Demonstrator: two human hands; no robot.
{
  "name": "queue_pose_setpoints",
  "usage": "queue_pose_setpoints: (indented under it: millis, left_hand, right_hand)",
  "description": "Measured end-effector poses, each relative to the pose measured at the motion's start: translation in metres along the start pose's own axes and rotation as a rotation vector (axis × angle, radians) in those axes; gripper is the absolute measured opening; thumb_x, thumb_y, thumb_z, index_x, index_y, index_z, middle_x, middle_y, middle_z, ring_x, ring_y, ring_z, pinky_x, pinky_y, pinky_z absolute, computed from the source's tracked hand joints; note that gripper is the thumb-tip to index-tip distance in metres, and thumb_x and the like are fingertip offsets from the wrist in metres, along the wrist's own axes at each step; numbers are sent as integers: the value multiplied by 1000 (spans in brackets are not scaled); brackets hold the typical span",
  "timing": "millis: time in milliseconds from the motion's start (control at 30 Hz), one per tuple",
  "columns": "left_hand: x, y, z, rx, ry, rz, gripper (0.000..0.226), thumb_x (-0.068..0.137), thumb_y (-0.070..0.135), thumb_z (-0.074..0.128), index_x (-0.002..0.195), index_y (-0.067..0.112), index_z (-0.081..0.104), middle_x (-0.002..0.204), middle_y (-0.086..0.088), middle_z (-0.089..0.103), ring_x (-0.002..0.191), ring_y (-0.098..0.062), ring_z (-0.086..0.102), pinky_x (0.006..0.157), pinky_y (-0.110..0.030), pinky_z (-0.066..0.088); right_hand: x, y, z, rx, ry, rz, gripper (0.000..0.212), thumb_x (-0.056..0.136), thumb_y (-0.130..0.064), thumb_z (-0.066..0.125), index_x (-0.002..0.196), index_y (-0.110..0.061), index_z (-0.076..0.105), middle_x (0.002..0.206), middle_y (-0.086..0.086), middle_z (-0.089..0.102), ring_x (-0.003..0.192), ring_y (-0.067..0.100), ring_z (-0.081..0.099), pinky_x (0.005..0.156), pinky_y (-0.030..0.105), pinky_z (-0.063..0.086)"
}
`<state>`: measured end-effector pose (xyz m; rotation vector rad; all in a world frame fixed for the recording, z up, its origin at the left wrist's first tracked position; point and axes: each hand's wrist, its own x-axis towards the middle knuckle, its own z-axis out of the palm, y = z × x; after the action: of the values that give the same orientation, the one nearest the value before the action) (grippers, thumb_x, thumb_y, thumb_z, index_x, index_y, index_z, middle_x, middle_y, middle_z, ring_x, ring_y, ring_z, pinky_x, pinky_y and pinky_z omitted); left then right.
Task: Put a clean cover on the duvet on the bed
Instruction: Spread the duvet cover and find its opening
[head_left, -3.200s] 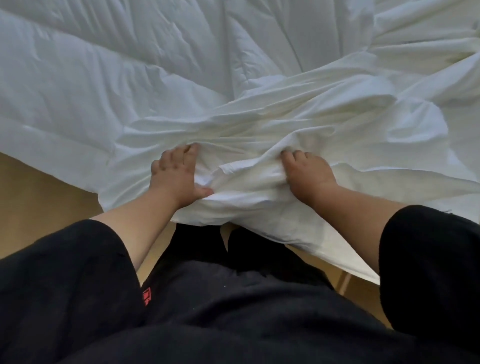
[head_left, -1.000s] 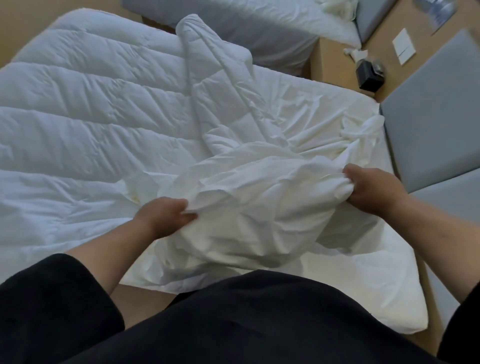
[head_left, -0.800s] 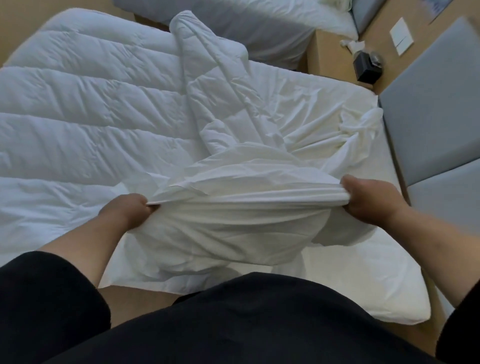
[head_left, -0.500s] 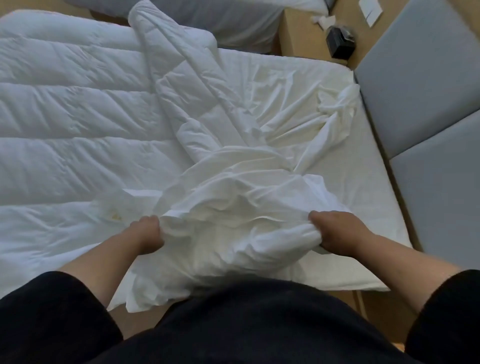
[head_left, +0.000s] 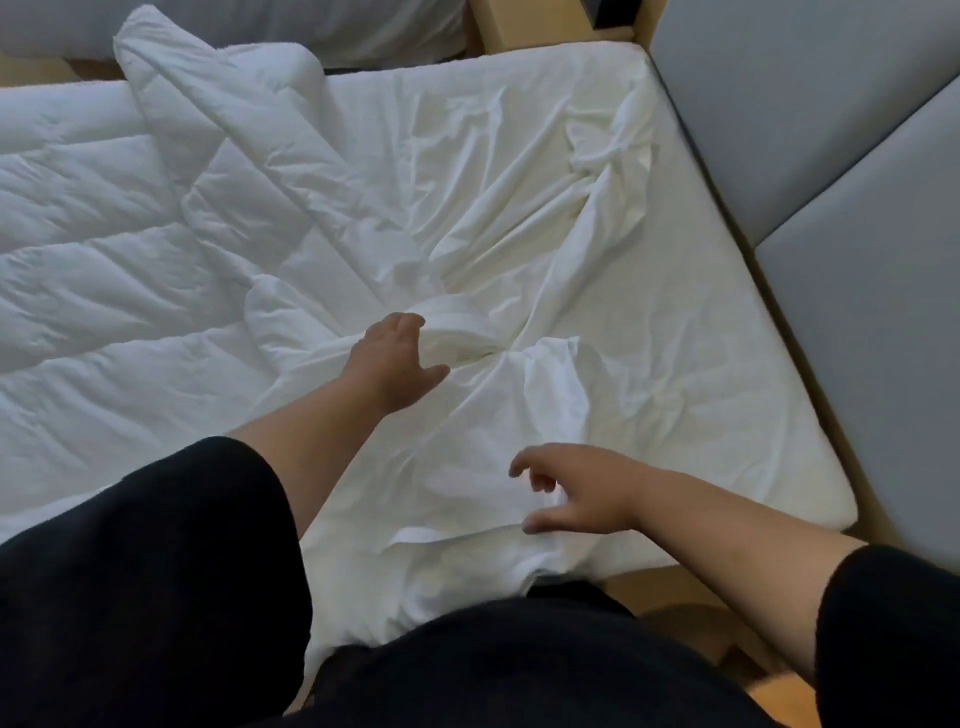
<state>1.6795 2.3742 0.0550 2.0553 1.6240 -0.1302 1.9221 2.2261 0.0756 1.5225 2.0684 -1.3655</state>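
A white quilted duvet (head_left: 114, 270) covers the left part of the bed, with one corner folded back as a ridge toward the middle. The thin white cover (head_left: 519, 249) lies crumpled over the right half and hangs off the near edge. My left hand (head_left: 397, 364) reaches out over the middle, its fingers touching a rolled fold of the cover. My right hand (head_left: 576, 491) hovers just above the cover near the bed's front edge, fingers spread and loosely bent, holding nothing.
Grey padded headboard panels (head_left: 857, 182) run along the right side of the bed. A second bed with white bedding (head_left: 260, 26) stands behind, beside a wooden nightstand (head_left: 524, 23). Wooden floor (head_left: 675, 608) shows at the near right.
Both hands gripped a bunched bundle of the cover half a second ago. Now the bundle lies flat on the bed, the left hand has reached forward and the right hand has let go.
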Motion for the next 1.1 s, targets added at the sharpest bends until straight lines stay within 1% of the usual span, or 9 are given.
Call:
queue_pose_setpoints:
  millis: [133,400,500,567,667,767,900,1000,1100]
  left_hand:
    - [45,20,18,77,-54,-114,85,87,55,66,151,13,30,156,-8,32,140,-31,36,114,-45,33]
    - [81,2,55,52,-224,-437,115,79,71,63,159,19,-2,151,-17,37,134,-39,42,107,-49,39]
    - [87,-10,75,39,-282,-434,93,82,74,53,150,15,32,135,-14,57,119,-35,56,98,-45,46]
    - [86,-13,78,127,-284,-364,72,83,79,41,121,21,60,113,-4,67,102,-29,62,89,-41,48]
    - [72,-5,65,193,-266,-190,61,86,76,26,90,26,61,92,2,68,92,-26,62,89,-40,39]
    - [43,4,53,-245,-153,-192,42,83,56,32,69,23,53,78,0,64,81,-27,58,73,-36,41]
    - [25,10,44,-681,-61,-273,30,100,38,49,89,20,70,89,3,71,87,-17,64,78,-30,49]
    - [29,7,36,-821,-165,-240,26,99,46,52,93,30,71,91,10,73,90,-10,66,83,-28,52]
    - [35,-2,32,-803,-311,-190,27,97,50,54,96,27,69,95,10,72,93,-10,66,87,-33,52]
  right_hand:
    - [33,39,-47,19,216,0,53,90,-55,66,135,-32,50,108,-15,54,98,8,58,87,28,49]
    - [116,72,-98,176,345,46,44,95,-48,62,131,-26,52,102,-8,60,93,11,57,78,28,42]
    - [141,74,-97,407,359,124,43,98,-46,59,132,-22,52,106,-5,64,98,15,60,82,30,46]
    - [154,74,-93,568,384,199,44,99,-44,57,135,-19,51,114,-4,61,106,17,57,91,31,46]
    - [169,69,-88,597,426,229,39,100,-45,56,129,-18,57,117,-6,61,108,14,57,91,28,43]
    - [182,56,-85,736,416,273,47,99,-54,52,90,-9,65,82,2,73,77,21,67,75,36,57]
    - [186,24,-86,898,-56,604,92,84,-90,29,83,-7,70,70,9,73,51,19,61,52,27,42]
    - [193,12,-84,1260,-181,594,97,73,-94,43,108,-9,72,90,7,76,75,20,72,59,26,51]
    - [211,-3,-88,1625,33,568,67,86,-63,69,124,-8,64,111,12,75,102,29,72,88,39,57]
